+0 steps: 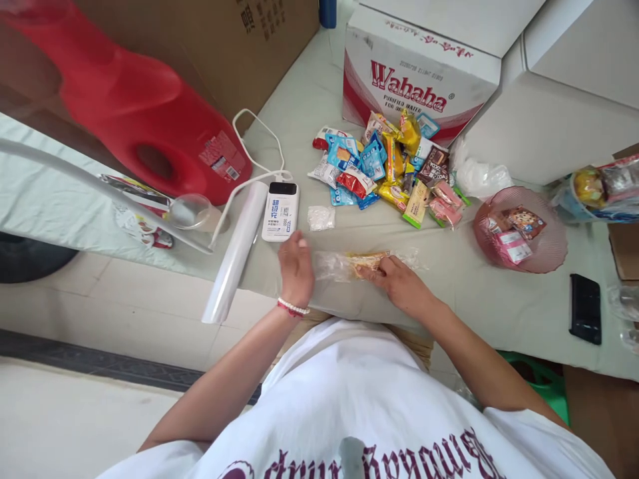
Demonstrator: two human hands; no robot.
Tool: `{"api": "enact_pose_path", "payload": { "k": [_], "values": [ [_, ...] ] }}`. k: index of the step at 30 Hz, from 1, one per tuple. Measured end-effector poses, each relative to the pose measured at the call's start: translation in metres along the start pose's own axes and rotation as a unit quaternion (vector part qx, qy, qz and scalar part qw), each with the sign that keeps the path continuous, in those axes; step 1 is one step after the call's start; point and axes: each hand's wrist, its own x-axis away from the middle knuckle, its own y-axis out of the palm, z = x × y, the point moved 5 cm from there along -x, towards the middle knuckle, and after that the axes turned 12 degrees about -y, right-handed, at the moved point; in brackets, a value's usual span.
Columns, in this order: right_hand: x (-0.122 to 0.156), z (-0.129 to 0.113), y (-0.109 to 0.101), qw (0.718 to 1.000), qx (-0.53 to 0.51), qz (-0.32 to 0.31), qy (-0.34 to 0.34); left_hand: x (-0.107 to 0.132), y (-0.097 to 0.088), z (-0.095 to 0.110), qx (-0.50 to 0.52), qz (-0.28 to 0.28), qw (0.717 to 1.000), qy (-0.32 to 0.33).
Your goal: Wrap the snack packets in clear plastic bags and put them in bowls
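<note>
A golden-yellow snack (367,263) in clear plastic film lies crosswise at the table's front edge. My right hand (402,283) grips it from the right, thumb and fingers closed on its front side. Loose clear film (332,266) spreads from the snack's left end toward my left hand (297,269). That hand is raised beside the film with loosely bent fingers and appears to hold nothing; its fingertips are partly hidden. Just beyond it are a white power bank (280,216) and a small crumpled clear wrapper (321,217).
Behind lie several packaged snacks (372,159) against a Wahaba-style water carton (419,73). A pink bowl (549,246) with packets stands right, near a black phone-like object (585,309). To the left are a film roll (234,256), white cable (259,166) and red jug (130,100).
</note>
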Motion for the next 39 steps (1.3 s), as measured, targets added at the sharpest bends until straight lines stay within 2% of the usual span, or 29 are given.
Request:
{"api": "enact_pose_path", "payload": {
  "k": [3, 4, 7, 9, 11, 13, 15, 17, 19, 20, 21, 23, 25, 28, 32, 36, 39],
  "values": [
    [0.000, -0.001, 0.001, 1.000, 0.004, 0.010, -0.002, 0.000, -0.001, 0.014, -0.083, -0.043, 0.996, -0.006],
    [0.000, -0.001, 0.002, 1.000, 0.005, 0.013, -0.002, 0.003, -0.002, 0.020, -0.082, -0.079, 0.994, 0.002],
    [-0.002, -0.002, 0.006, 1.000, -0.009, 0.025, 0.000, 0.013, -0.001, 0.038, 0.013, -0.191, 0.981, -0.027],
    [-0.002, -0.003, 0.008, 0.999, -0.033, 0.028, 0.008, 0.017, 0.009, 0.052, 0.092, -0.259, 0.960, -0.055],
    [0.001, -0.004, 0.007, 0.997, -0.067, 0.045, 0.014, 0.018, 0.025, 0.068, 0.122, -0.288, 0.949, -0.039],
    [0.010, -0.005, 0.001, 0.989, -0.117, 0.085, -0.005, 0.015, 0.041, 0.083, 0.077, -0.265, 0.961, 0.021],
    [0.022, -0.001, -0.006, 0.975, -0.173, 0.139, -0.023, 0.014, 0.055, 0.093, -0.020, -0.223, 0.970, 0.094],
    [0.036, 0.014, -0.012, 0.961, -0.177, 0.206, 0.045, 0.016, 0.063, 0.097, -0.106, -0.194, 0.966, 0.138],
    [0.052, 0.035, -0.016, 0.943, -0.108, 0.253, 0.190, 0.017, 0.064, 0.095, -0.151, -0.166, 0.964, 0.139],
    [0.058, 0.043, -0.017, 0.931, -0.065, 0.257, 0.253, 0.017, 0.062, 0.093, -0.161, -0.143, 0.969, 0.125],
    [0.061, 0.049, -0.018, 0.924, -0.031, 0.248, 0.290, 0.015, 0.060, 0.090, -0.166, -0.117, 0.974, 0.103],
    [0.057, 0.053, -0.021, 0.930, -0.008, 0.216, 0.298, 0.010, 0.055, 0.083, -0.175, -0.083, 0.980, 0.052],
    [0.048, 0.050, -0.026, 0.938, -0.034, 0.200, 0.280, 0.007, 0.055, 0.078, -0.191, -0.091, 0.977, 0.022],
    [0.022, 0.036, -0.034, 0.947, -0.115, 0.176, 0.243, 0.007, 0.059, 0.081, -0.221, -0.128, 0.967, 0.027],
    [-0.017, 0.012, -0.031, 0.955, -0.191, 0.144, 0.175, 0.009, 0.060, 0.084, -0.198, -0.163, 0.967, -0.001],
    [-0.023, 0.008, -0.028, 0.932, -0.267, 0.212, 0.122, 0.010, 0.048, 0.088, -0.048, -0.200, 0.978, 0.016],
    [-0.009, 0.014, -0.029, 0.913, -0.276, 0.268, 0.135, 0.017, 0.039, 0.099, 0.111, -0.281, 0.952, 0.051]
  ]
}}
